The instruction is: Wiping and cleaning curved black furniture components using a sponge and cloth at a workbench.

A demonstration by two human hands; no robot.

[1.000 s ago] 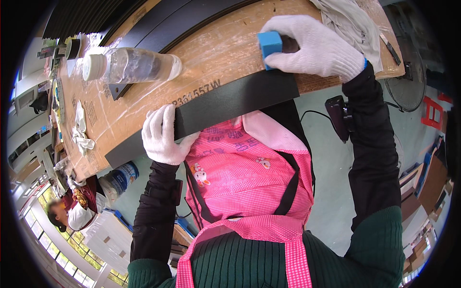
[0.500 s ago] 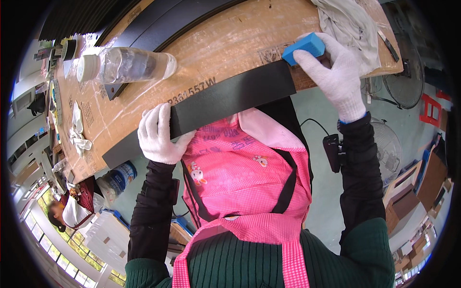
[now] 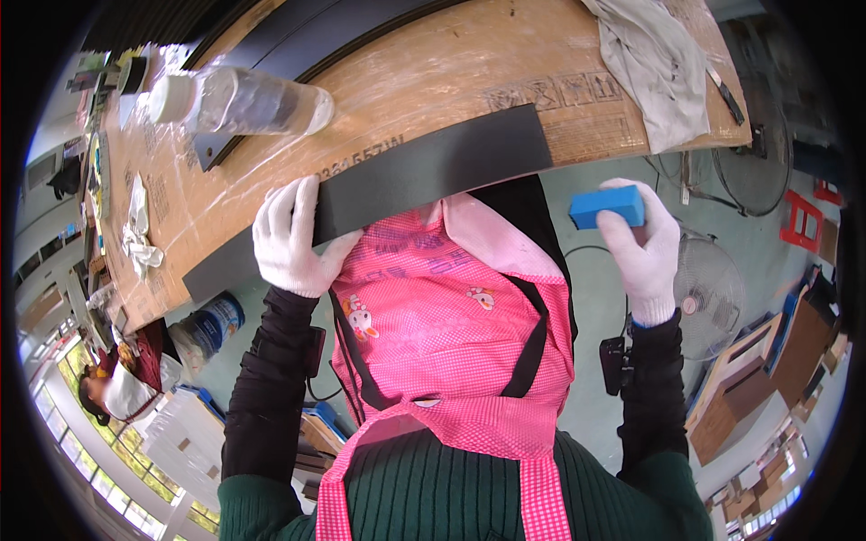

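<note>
Item, as I log it from the remote desk: one long black panel strip [image 3: 424, 185], lying along the near edge of the cardboard-covered workbench [image 3: 433, 81] and overhanging it toward the wearer. Left hand [image 3: 290, 239], white-gloved, fingers clamped over the strip's near edge left of its middle, pinning it to the bench. Right hand [image 3: 642, 248], also gloved, off the bench to the right of the strip, fingers closed around a blue block [image 3: 607, 206] held clear of the strip's right end; I take it for a sanding or wiping block, though the view is too warped to be sure. Beyond the strip: a clear plastic bottle [image 3: 239, 101] lying on its side, a grey cloth [image 3: 651, 68] at the right. Step in hand, by my reading: block lifted between passes. The next move calls for setting the block flat on the strip while the left hand holds it steady.
</note>
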